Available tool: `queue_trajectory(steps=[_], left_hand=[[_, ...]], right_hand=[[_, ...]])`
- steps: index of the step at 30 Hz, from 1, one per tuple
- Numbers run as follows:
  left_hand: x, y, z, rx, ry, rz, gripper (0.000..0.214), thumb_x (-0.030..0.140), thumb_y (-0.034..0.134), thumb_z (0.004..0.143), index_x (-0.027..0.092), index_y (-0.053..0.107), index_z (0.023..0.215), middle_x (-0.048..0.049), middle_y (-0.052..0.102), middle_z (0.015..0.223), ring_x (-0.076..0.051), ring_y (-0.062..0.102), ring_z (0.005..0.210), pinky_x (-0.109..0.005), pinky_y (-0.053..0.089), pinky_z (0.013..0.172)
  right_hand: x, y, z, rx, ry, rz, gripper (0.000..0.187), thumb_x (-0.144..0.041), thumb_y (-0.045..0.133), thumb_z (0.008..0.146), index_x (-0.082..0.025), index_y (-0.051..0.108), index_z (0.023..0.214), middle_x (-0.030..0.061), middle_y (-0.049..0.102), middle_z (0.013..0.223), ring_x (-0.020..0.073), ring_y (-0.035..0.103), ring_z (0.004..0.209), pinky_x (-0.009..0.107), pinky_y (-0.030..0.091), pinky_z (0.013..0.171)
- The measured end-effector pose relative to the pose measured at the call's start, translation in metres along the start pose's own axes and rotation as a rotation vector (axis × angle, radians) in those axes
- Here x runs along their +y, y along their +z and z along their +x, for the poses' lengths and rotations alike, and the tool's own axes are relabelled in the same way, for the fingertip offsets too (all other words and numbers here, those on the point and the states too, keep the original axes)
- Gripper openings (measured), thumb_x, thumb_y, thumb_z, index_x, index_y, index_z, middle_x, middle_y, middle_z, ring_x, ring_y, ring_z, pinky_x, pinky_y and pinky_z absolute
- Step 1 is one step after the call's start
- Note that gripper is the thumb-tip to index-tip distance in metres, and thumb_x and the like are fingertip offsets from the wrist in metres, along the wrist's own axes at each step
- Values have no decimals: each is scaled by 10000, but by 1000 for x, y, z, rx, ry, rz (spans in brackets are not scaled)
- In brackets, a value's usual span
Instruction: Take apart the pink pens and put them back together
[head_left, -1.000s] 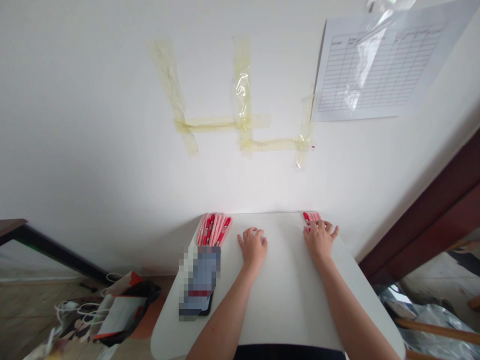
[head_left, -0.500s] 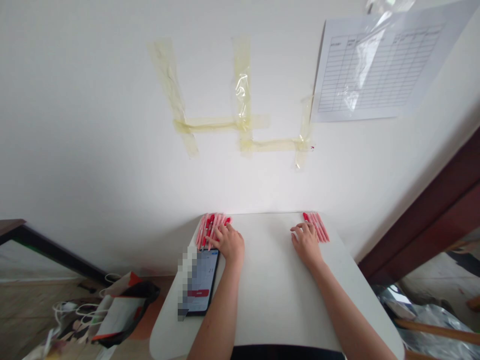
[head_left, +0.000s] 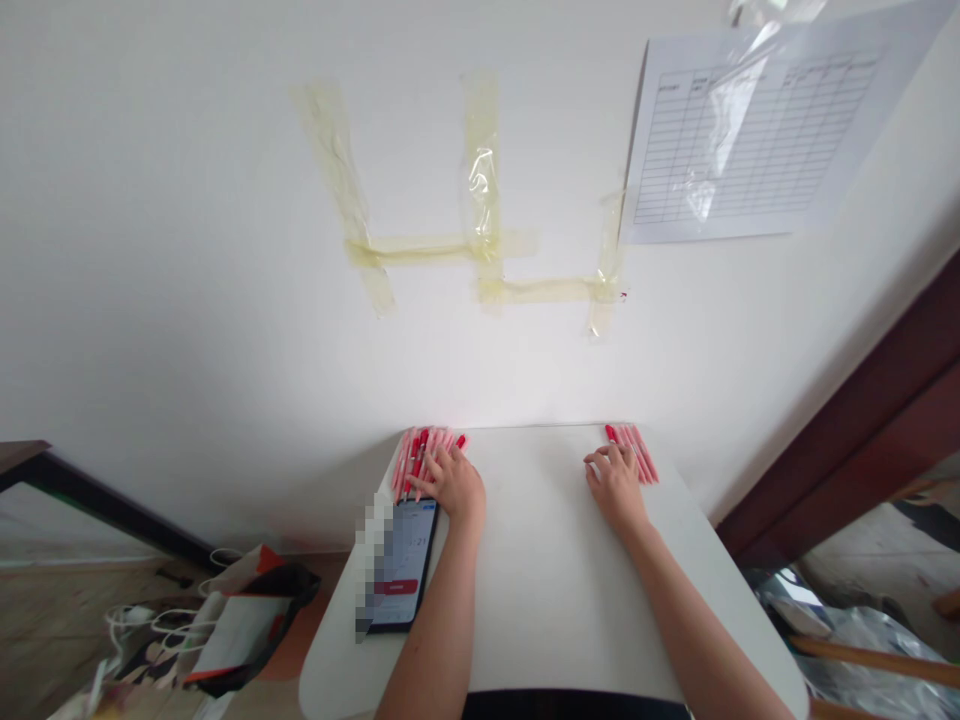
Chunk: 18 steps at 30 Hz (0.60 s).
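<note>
Several pink and red pens (head_left: 415, 460) lie side by side at the table's back left corner. My left hand (head_left: 456, 487) rests over the right part of this row, its fingers spread and partly covering the pens. A smaller row of pink and red pens (head_left: 643, 458) lies at the back right corner. Beside its left edge is my right hand (head_left: 616, 490), with fingers loosely bent and apart, the fingertips close to the red pen. Contact there is too small to make out. A phone (head_left: 409, 565) with a lit screen lies below the left pens.
The white table (head_left: 540, 590) stands against a wall (head_left: 225, 250) with yellowed tape (head_left: 484, 180) and a printed sheet (head_left: 750, 140) on it. Bags and cables (head_left: 232, 630) are on the floor at left. A dark red frame (head_left: 847, 420) stands at right.
My left hand has shifted very slightly left, and a red pen end shows more clearly beside its fingers. The fingers of my right hand have moved slightly right and bent a little more.
</note>
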<state>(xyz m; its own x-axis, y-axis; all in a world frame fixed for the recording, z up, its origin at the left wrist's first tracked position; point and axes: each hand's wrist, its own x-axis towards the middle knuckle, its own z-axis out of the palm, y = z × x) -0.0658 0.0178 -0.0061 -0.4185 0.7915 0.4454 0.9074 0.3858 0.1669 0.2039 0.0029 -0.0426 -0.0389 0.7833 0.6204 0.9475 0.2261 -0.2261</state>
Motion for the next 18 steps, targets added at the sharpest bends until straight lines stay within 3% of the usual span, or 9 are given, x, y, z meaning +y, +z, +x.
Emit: queue_trajectory(steps=[5,9,18], left_hand=[[0,0,2,1,-10,15,355,165,394,941,240,725,1043,-110,600,1359,-356,366,1401,-764,208,1114],[-1,4,4,-19,-17,-18,343,184,418,946,272,732,1054,-92,589,1377,-354,358,1407,-771,184,1116],[3,-1,-2,-110,218,-163,238,244,535,919,331,750,972,-17,530,1451,-350,315,1422,-772,92,1146]], right_hand=[[2,1,0,13,-15,5,195,-233,518,942,-202,708,968,107,602,1046,280,449,1111,421,413,945],[2,1,1,17,-14,12,191,-231,522,938,-207,710,963,106,603,1045,280,454,1104,418,417,933],[2,1,0,34,-6,54,210,-238,502,943,-205,708,966,111,605,1045,289,463,1100,437,424,932]])
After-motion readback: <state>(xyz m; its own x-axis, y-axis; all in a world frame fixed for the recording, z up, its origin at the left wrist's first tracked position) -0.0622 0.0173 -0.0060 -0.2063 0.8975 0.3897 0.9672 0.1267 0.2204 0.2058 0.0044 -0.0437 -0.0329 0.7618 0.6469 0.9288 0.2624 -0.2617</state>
